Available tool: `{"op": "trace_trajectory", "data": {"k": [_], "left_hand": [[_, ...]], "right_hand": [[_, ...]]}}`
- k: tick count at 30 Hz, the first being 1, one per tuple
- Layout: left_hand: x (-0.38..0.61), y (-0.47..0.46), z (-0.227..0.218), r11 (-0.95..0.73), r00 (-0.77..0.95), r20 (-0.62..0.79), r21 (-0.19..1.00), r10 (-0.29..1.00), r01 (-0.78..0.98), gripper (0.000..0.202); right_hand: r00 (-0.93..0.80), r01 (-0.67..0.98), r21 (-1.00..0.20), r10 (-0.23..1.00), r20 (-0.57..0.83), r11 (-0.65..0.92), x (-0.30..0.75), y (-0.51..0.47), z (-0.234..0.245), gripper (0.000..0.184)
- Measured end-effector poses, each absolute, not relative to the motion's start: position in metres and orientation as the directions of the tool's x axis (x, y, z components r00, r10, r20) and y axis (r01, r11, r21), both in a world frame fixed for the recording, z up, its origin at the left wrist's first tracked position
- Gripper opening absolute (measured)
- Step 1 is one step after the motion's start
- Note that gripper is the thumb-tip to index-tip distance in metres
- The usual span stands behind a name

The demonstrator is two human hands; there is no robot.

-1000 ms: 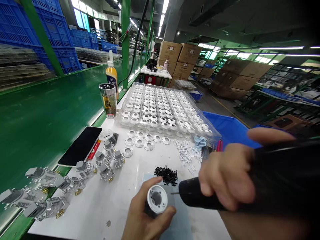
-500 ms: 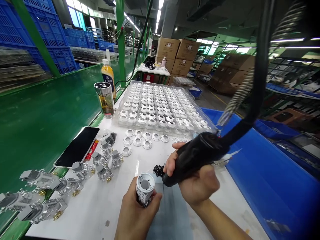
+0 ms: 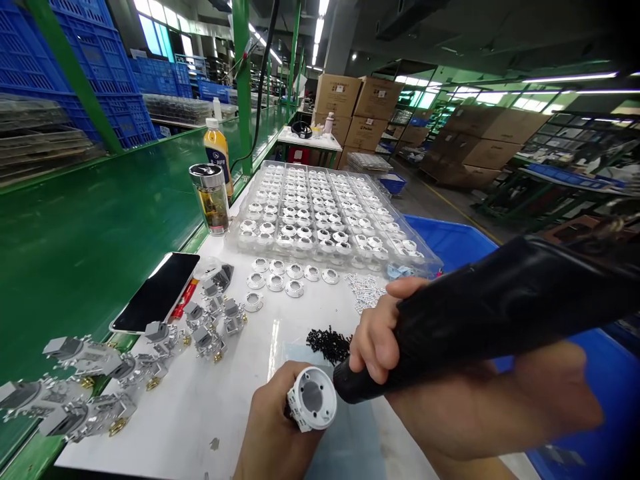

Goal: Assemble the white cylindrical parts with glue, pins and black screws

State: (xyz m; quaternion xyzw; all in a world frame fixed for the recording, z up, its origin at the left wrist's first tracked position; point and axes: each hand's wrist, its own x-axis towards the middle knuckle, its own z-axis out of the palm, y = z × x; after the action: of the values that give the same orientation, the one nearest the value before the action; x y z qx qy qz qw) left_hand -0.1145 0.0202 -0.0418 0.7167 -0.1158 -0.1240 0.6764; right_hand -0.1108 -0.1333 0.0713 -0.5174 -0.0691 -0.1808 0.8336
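Note:
My left hand [image 3: 277,417] is closed around a white cylindrical housing [image 3: 314,399], its round open end tilted toward the camera and to the right. Small holes show inside that end. My right hand [image 3: 385,347] grips a black power screwdriver [image 3: 450,320], held nearly level with its nose beside the housing's rim. Whether the tip touches the rim I cannot tell. Just behind lies a pile of small black screws [image 3: 329,343], and farther back are small white pieces [image 3: 365,291]. Several white rings [image 3: 275,283] rest on the table [image 3: 200,407].
Grey-and-white assemblies [image 3: 203,337] stand at the left near a phone [image 3: 156,293]. Behind them are a glass tumbler [image 3: 210,200] and a drink bottle [image 3: 216,143]. A clear tray [image 3: 320,248] of white rings fills the table's back. A blue bin [image 3: 450,237] stands right.
The screwdriver has swung from slanting upward to nearly level, closer to the camera. My left hand has tipped the housing, moving it slightly right and down. More of the black screws show.

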Motion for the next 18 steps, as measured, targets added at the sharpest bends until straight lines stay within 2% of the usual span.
{"op": "trace_trajectory", "data": {"k": [5, 10, 18], "left_hand": [[-0.111, 0.024, -0.033, -0.081, 0.933, -0.049, 0.997, -0.355, 0.022, 0.004], [-0.109, 0.026, -0.030, -0.074, 0.905, -0.067, 0.996, -0.420, 0.040, 0.015], [-0.112, 0.027, -0.031, -0.089, 0.925, -0.097, 0.994, -0.368, 0.069, 0.005]], "right_hand": [[0.928, 0.368, -0.831, -0.223, 0.300, 0.416, -0.111, -0.131, 0.071, 0.068], [0.922, 0.380, -0.837, -0.232, 0.309, 0.393, -0.113, -0.133, 0.073, 0.068], [0.923, 0.380, -0.827, -0.222, 0.313, 0.414, -0.115, -0.131, 0.072, 0.065]]}}
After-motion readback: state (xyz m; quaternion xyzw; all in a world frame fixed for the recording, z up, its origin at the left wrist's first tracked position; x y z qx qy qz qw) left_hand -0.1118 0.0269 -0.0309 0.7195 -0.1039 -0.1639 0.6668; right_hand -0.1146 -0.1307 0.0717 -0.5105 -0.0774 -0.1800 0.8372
